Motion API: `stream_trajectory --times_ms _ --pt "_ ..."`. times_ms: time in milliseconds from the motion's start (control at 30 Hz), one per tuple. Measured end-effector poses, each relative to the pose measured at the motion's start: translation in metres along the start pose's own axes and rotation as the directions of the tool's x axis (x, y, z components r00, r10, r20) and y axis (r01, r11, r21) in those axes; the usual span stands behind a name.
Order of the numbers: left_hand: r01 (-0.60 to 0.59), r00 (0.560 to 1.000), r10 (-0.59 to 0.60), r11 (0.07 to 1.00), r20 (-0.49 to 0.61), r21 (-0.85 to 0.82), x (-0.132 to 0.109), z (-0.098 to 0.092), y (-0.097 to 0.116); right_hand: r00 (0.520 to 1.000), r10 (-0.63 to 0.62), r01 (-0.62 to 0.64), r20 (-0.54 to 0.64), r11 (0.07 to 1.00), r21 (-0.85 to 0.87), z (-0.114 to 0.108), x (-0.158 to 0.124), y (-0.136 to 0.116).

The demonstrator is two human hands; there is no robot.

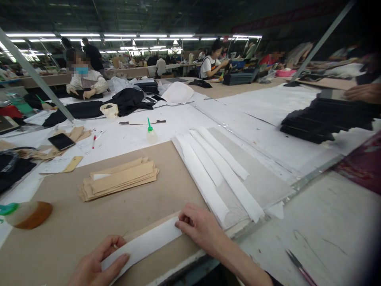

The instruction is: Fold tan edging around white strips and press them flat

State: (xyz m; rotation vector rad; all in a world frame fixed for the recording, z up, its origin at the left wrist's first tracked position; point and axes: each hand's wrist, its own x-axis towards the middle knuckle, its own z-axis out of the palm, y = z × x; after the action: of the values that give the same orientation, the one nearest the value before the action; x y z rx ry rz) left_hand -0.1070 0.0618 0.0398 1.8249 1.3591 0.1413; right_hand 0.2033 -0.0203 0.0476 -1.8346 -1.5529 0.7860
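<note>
In front of me a white strip (150, 243) lies over a tan paper strip (154, 223) on the brown board (175, 174). My left hand (99, 260) is closed on the white strip's left end, thumb on top and fingers at its far edge. At the right end, my right hand (198, 226) pinches the same strip between thumb and curled fingers. Beyond them sits a stack of tan paper strips (123, 178). Several long white strips (205, 174) lie side by side on a grey sheet to the right.
A bottle of amber liquid (32, 214) lies at the left. Behind are a phone (61, 141), a red pen (94, 142) and a green-tipped bottle (151, 133). Scissors (299, 267) lie lower right. A person's hand (364, 93) touches a black stack (324, 119).
</note>
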Motion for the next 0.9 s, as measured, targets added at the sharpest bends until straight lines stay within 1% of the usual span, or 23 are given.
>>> stream_trajectory --times_ms 233,367,700,800,900 --pt "-0.017 1.0 0.017 1.0 0.023 0.023 0.004 0.004 -0.007 1.0 -0.012 0.011 -0.013 0.995 -0.1 0.006 -0.001 0.001" --pt "-0.021 1.0 0.021 0.999 -0.012 0.024 0.004 0.004 -0.004 1.0 -0.015 0.013 -0.011 0.992 -0.128 0.005 -0.002 -0.001" --pt "-0.018 1.0 0.018 0.999 0.016 0.028 0.003 0.003 0.001 1.0 -0.02 0.016 -0.022 0.98 -0.2 0.006 -0.003 -0.002" --pt "-0.022 0.999 0.021 0.999 0.041 0.038 0.002 -0.002 0.007 0.999 -0.037 0.032 -0.016 0.974 -0.226 0.009 -0.004 -0.001" --pt "-0.028 0.998 0.026 0.999 0.051 0.035 -0.005 -0.015 0.017 0.998 -0.068 0.065 -0.005 0.97 -0.234 0.014 -0.006 0.004"
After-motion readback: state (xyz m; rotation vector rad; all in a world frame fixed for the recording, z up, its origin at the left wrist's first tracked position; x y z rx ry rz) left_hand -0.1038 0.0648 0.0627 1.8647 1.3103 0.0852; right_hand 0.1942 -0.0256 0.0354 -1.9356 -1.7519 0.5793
